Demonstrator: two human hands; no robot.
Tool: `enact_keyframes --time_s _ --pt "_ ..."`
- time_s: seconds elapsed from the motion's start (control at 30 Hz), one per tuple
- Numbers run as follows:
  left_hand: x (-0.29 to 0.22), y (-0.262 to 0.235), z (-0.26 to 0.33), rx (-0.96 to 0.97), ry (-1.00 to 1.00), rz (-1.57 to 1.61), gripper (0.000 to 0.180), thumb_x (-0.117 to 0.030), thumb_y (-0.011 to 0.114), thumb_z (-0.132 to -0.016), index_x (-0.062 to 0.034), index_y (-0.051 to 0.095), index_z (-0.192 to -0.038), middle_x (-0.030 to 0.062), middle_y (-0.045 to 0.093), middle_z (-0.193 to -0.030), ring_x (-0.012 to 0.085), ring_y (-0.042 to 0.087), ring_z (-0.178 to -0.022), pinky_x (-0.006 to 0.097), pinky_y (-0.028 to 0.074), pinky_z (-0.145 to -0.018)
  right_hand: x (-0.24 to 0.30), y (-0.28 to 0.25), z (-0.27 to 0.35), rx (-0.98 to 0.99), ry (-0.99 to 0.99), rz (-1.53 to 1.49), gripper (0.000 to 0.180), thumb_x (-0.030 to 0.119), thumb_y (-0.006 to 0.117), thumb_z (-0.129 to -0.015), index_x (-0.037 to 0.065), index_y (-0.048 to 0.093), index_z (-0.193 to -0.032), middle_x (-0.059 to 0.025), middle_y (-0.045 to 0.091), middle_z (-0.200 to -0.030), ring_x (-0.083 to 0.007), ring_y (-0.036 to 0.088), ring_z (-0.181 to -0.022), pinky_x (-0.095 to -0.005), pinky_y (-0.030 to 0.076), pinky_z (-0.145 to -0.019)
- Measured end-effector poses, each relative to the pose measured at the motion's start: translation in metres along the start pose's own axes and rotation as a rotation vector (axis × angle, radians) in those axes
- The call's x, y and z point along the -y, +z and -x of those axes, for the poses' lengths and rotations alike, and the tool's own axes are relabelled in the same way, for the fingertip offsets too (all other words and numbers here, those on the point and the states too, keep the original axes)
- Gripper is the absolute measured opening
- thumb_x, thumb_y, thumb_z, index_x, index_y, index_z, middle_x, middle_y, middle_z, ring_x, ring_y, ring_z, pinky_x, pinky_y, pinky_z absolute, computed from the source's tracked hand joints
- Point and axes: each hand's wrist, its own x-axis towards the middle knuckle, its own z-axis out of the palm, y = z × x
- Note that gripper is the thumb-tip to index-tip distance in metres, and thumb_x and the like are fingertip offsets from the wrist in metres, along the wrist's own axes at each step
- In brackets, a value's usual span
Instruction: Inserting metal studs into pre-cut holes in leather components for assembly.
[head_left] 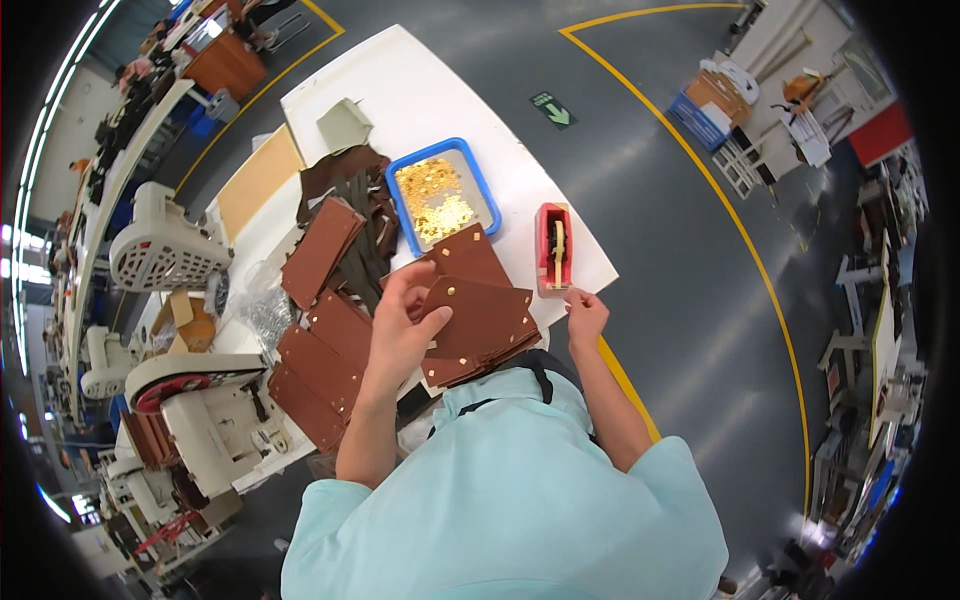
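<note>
- A white desk [400,80] stretches across the workshop floor, its top carrying a tray, brown panels and a tape dispenser
- At its left stands a white machine [215,425] with a rounded cover
- Well apart, at upper right, a blue crate [692,124] on the floor holds brown cardboard [722,95]
- A blue-rimmed tray [485,187] sits flat on the desk beyond the worker's hands, with loose gold pieces [440,213] heaped over much of its pale base and a bare patch at the right
- Just before the tray, a stack of brown panels [485,312] lies fanned near the worker's light-blue shirt [560,490], gold fittings dotting the edges
- More brown panels lie in overlapping piles at left
- A red tape dispenser [567,262], right of the tray, houses a roll of pale tape
- The left hand [405,315] is over the stack, fingers curled and apart from the thumb, which lies across the top panel
- The right hand [585,318] presses thumb and fingertips together at the dispenser's near end; whether tape is between them is too small to tell
</note>
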Motion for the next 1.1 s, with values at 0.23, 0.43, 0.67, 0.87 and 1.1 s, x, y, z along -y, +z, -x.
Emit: enact_keyframes --time_s 0.23,0.43,0.67,0.87,1.1 --pt "0.012 0.003 0.002 0.138 -0.031 -0.137 0.022 -0.016 0.058 -0.097 0.0007 0.067 -0.109 0.0012 0.06 -0.095 0.0072 0.056 -0.084 0.022 0.045 -0.067 0.151 0.033 0.109 0.783 -0.052 -0.205 0.01 0.01 0.068 -0.09 0.001 0.067 -0.093 -0.003 0.067 -0.08 -0.007 0.062 -0.067 -0.0204 0.051 -0.06" --pt "0.012 0.005 0.006 0.176 -0.06 -0.034 0.023 -0.014 0.055 -0.098 0.001 0.066 -0.112 0.0057 0.067 -0.097 0.0102 0.059 -0.087 0.025 0.048 -0.074 0.161 0.053 0.127 0.841 -0.145 -0.123 0.015 0.013 0.069 -0.091 -0.001 0.066 -0.094 -0.0035 0.068 -0.081 -0.0076 0.064 -0.071 -0.0218 0.053 -0.064" --pt "0.006 0.006 0.008 0.166 -0.004 -0.136 0.022 -0.01 0.053 -0.098 0.001 0.065 -0.113 0.0061 0.067 -0.096 0.0123 0.062 -0.087 0.027 0.049 -0.077 0.158 0.056 0.124 0.846 -0.202 -0.073 0.015 0.013 0.069 -0.091 -0.002 0.066 -0.091 -0.0054 0.069 -0.079 -0.0087 0.064 -0.071 -0.0227 0.053 -0.065" --pt "0.003 0.005 0.008 0.163 0.063 -0.216 0.022 -0.008 0.053 -0.097 -0.0007 0.065 -0.113 0.0081 0.067 -0.096 0.0162 0.065 -0.086 0.028 0.051 -0.077 0.157 0.058 0.122 0.843 -0.172 -0.11 0.015 0.011 0.068 -0.091 -0.003 0.066 -0.091 -0.0064 0.069 -0.079 -0.0093 0.065 -0.073 -0.0225 0.053 -0.067" --pt "0.0 0.002 0.008 0.141 0.186 -0.436 0.022 -0.008 0.054 -0.095 -0.0019 0.065 -0.113 0.0105 0.067 -0.096 0.0228 0.065 -0.085 0.03 0.051 -0.076 0.159 0.06 0.118 0.84 -0.171 -0.055 0.017 0.012 0.071 -0.088 -0.004 0.066 -0.084 -0.0072 0.07 -0.077 -0.0091 0.065 -0.071 -0.0226 0.053 -0.065"
